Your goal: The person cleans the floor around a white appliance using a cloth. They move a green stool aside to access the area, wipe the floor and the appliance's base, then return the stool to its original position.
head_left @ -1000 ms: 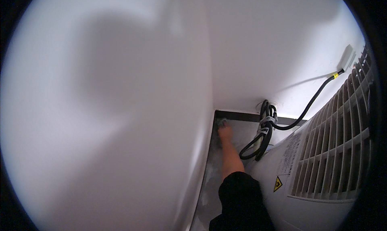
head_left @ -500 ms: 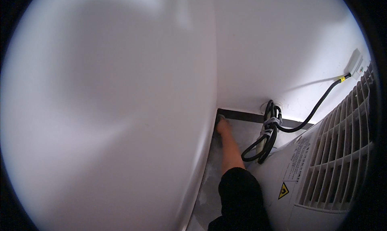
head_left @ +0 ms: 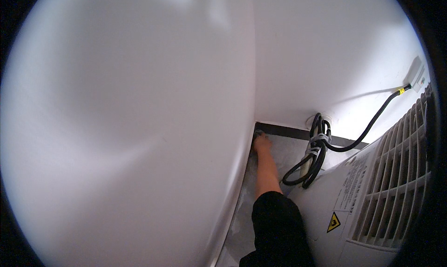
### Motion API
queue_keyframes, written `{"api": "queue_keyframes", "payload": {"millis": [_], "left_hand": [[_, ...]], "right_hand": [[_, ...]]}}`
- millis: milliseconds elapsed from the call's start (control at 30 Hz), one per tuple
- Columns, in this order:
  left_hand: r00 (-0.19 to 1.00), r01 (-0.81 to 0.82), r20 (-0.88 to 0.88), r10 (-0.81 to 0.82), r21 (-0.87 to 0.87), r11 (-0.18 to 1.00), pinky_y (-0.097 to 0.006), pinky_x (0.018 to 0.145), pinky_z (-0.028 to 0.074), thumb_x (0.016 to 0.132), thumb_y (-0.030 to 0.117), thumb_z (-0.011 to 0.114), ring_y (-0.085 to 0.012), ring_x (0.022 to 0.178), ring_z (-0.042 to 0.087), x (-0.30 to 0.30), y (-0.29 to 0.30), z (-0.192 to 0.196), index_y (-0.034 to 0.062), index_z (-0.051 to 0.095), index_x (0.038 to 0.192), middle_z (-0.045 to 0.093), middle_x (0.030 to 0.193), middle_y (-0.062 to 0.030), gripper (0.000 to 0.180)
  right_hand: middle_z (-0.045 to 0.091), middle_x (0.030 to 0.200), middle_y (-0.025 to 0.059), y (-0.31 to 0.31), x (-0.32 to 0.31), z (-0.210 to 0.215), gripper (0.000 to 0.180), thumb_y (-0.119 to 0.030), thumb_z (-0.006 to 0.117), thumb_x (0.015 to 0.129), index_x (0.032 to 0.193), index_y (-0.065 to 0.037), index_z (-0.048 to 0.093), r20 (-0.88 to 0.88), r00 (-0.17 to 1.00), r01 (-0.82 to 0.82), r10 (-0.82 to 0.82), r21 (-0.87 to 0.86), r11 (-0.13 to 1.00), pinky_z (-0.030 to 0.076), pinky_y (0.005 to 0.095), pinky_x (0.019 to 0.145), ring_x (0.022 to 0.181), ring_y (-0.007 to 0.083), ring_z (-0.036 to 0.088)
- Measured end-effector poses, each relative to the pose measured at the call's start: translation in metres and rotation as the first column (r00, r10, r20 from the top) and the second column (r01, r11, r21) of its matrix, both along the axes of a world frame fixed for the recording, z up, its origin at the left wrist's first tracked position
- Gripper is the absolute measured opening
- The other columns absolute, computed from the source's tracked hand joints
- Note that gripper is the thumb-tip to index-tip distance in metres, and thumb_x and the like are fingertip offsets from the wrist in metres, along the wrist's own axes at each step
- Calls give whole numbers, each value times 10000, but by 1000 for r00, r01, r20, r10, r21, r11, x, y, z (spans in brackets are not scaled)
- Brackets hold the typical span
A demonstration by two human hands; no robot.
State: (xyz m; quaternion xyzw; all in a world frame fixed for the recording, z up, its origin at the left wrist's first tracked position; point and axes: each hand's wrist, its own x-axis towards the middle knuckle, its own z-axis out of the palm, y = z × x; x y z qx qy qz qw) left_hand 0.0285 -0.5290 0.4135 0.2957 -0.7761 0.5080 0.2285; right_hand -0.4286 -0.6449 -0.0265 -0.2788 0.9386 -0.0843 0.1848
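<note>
hand (head_left: 262, 143) in the corner: a person's bare right hand reaches down where two white walls meet the floor. its fingers appear bent, but the picture is too dim and the hand too small to tell how far open it is or how firmly it grips. at the fingertips, tucked into the angle of the skirting, sits a small grey item (head_left: 258, 133), dull and mottled; its outline is partly hidden by the hand, and its material cannot be made out. dark skirting (head_left: 289, 131) lines the foot of the back wall (head_left: 298, 57), just above a scuffed grey floor (head_left: 281, 150). the smooth left wall (head_left: 139, 127) rises beside the forearm, which emerges from a black sleeve (head_left: 279, 225).

to the right, a looped black cable (head_left: 321, 163), bound with pale ties (head_left: 319, 138), hangs against an off-white pipe (head_left: 304, 168). one length curves up to a pale fitting (head_left: 417, 76) on the wall, a yellow band near its end. a white appliance (head_left: 316, 199) with a slatted grille (head_left: 396, 183) bears a block of small dark print (head_left: 352, 178) and, below it, a black-edged yellow warning triangle (head_left: 334, 223) with a flame-like symbol.
</note>
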Motion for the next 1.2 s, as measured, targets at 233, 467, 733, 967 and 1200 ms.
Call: {"api": "queue_keyframes", "payload": {"millis": [233,467,733,967,1200], "left_hand": [[1000,20,2,-20,36,999,-538,954,267,754,185,526,-352,1135,413,-4,1,15,100,565,860,549,1032,-101,141],[999,40,-8,-39,62,997,-538,950,271,749,177,527,-351,1129,420,-13,16,40,98,564,850,555,1017,-99,133],[1000,21,8,-22,77,997,-539,946,275,743,167,527,-350,1122,428,-23,31,73,96,562,838,562,1001,-98,124],[999,30,22,-33,118,993,-540,943,278,737,159,527,-349,1116,434,-29,35,96,94,561,828,568,986,-97,116],[999,36,14,-39,167,985,-540,940,282,732,151,528,-349,1109,441,-22,32,117,92,560,817,574,971,-96,108]], "right_hand": [[464,1243,108,21,19,-12,384,-292,406,845,1148,-86,522,-53,998,30,-30,7,1000,290,633,862,1087,300,474],[565,1072,108,56,49,-19,321,-258,463,808,1056,-82,568,-117,993,-43,33,-80,996,268,604,895,1031,302,505],[545,1089,114,85,123,31,327,-215,526,759,1059,-98,579,-68,970,-232,232,12,973,276,579,895,1046,297,488],[484,1133,55,121,189,66,317,-93,533,714,1022,-136,598,103,961,-256,257,-25,966,342,493,855,1039,272,444],[473,1123,73,171,255,83,328,-131,556,691,1015,-111,594,141,930,-328,340,-103,939,339,465,855,1033,289,433]]}}
